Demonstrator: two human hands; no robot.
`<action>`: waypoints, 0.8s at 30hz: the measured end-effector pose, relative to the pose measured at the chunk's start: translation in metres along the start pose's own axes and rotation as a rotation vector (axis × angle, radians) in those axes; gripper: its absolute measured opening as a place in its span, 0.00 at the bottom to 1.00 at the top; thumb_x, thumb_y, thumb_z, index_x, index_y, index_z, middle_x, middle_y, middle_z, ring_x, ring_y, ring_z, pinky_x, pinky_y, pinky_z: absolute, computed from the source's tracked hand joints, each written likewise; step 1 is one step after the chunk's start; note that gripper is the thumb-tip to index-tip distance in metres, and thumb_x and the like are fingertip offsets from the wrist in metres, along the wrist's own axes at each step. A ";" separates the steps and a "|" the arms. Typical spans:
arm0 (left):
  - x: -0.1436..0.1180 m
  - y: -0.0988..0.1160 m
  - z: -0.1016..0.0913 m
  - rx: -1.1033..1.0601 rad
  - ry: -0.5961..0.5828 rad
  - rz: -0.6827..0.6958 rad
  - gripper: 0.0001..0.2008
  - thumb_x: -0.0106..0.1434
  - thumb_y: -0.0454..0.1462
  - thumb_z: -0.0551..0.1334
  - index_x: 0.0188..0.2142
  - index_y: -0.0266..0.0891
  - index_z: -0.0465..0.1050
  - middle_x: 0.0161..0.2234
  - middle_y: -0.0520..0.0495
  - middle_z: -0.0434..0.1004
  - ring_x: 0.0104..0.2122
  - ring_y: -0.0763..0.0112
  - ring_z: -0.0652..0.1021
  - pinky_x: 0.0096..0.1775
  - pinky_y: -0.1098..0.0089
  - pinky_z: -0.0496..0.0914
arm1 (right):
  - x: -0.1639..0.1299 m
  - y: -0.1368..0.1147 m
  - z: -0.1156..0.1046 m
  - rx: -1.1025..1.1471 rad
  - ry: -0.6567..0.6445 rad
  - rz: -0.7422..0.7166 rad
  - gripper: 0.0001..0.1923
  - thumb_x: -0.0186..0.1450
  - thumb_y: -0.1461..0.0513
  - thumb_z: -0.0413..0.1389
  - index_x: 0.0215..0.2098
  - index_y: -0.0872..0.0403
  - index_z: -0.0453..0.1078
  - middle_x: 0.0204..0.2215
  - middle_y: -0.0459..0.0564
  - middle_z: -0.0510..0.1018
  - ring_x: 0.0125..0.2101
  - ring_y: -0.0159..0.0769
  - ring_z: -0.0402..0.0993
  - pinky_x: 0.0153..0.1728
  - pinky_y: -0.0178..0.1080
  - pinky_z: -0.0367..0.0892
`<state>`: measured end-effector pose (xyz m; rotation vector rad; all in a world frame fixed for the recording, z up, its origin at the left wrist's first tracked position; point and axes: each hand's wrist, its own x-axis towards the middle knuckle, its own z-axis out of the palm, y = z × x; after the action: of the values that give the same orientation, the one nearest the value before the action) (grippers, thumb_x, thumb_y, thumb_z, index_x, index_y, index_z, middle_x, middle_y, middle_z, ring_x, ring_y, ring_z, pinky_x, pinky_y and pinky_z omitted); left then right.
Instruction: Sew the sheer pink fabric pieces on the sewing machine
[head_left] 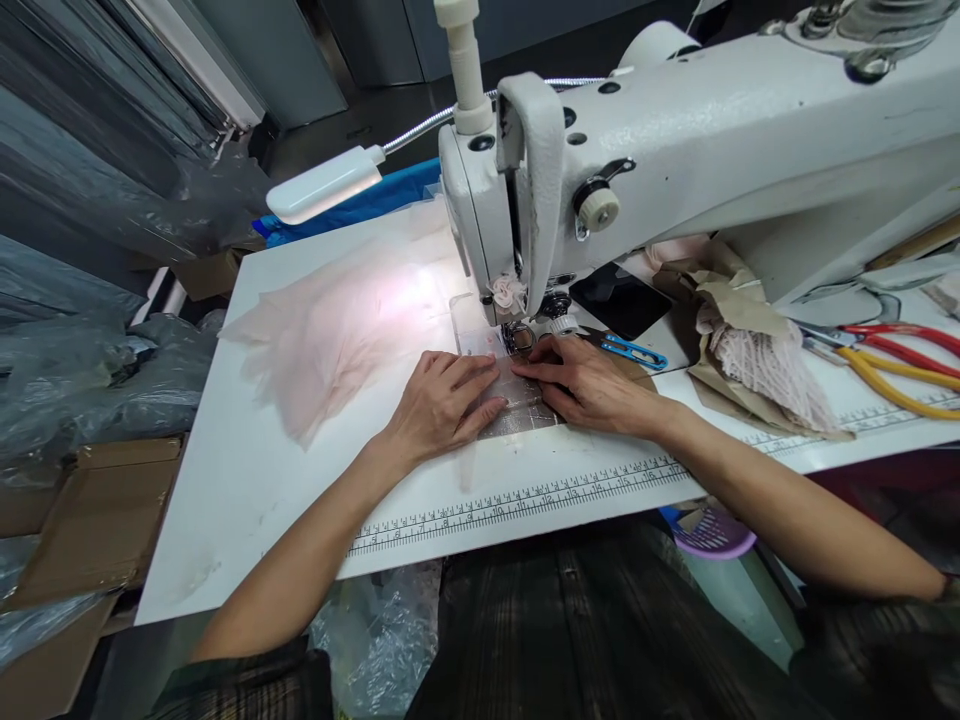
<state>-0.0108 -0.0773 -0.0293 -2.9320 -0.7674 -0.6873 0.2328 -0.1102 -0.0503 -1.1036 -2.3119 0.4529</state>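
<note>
Sheer pink tulle [330, 330] lies gathered on the white table, left of the sewing machine [491, 215], and a thin piece of it runs towards the presser foot [516, 335]. My left hand [454, 395] lies flat over this thin fabric just in front of the foot, fingers stretched out. Close to the foot on the right, my right hand [592, 385] has its fingers drawn together at the fabric's edge; the fingertips partly hide what they grip. A small pink fabric rosette [508, 292] hangs on the machine head above the needle area.
Blue thread snips [634, 350] and a dark phone [621, 300] lie behind my right hand. Scissors with red and yellow handles [892, 365] sit at the right beside brown paper with pink lace [765, 350]. A lamp [326, 185] overhangs the tulle. A printed ruler [517, 505] borders the front edge.
</note>
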 end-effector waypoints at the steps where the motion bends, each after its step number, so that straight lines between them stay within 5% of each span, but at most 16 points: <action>1: 0.000 0.001 -0.001 0.014 0.013 0.000 0.11 0.67 0.41 0.60 0.45 0.38 0.74 0.48 0.43 0.78 0.39 0.64 0.77 0.40 0.59 0.68 | 0.000 0.001 0.001 0.005 0.001 -0.004 0.23 0.65 0.67 0.49 0.57 0.52 0.70 0.47 0.58 0.70 0.48 0.48 0.66 0.49 0.52 0.66; 12: -0.001 0.000 0.008 -0.022 0.012 0.022 0.12 0.67 0.40 0.60 0.46 0.34 0.74 0.44 0.41 0.79 0.39 0.63 0.77 0.38 0.62 0.67 | 0.002 0.001 -0.009 0.104 -0.001 0.013 0.24 0.65 0.69 0.47 0.57 0.53 0.70 0.46 0.56 0.73 0.47 0.44 0.69 0.49 0.47 0.66; 19: 0.000 0.008 -0.009 0.066 0.076 0.027 0.10 0.63 0.40 0.63 0.42 0.37 0.75 0.44 0.41 0.78 0.37 0.62 0.75 0.37 0.60 0.68 | -0.001 0.001 -0.006 0.032 -0.010 -0.039 0.24 0.64 0.69 0.49 0.55 0.50 0.72 0.46 0.56 0.72 0.46 0.45 0.67 0.48 0.49 0.66; 24: -0.005 0.014 -0.014 -0.283 -0.111 0.226 0.10 0.64 0.40 0.63 0.41 0.36 0.75 0.38 0.43 0.78 0.36 0.67 0.77 0.37 0.65 0.72 | -0.001 0.003 -0.002 0.001 -0.020 -0.049 0.24 0.64 0.68 0.50 0.56 0.50 0.71 0.47 0.57 0.71 0.46 0.47 0.66 0.48 0.51 0.65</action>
<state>-0.0138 -0.0934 -0.0176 -3.2643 -0.3591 -0.6677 0.2365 -0.1086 -0.0501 -1.0436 -2.3503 0.4480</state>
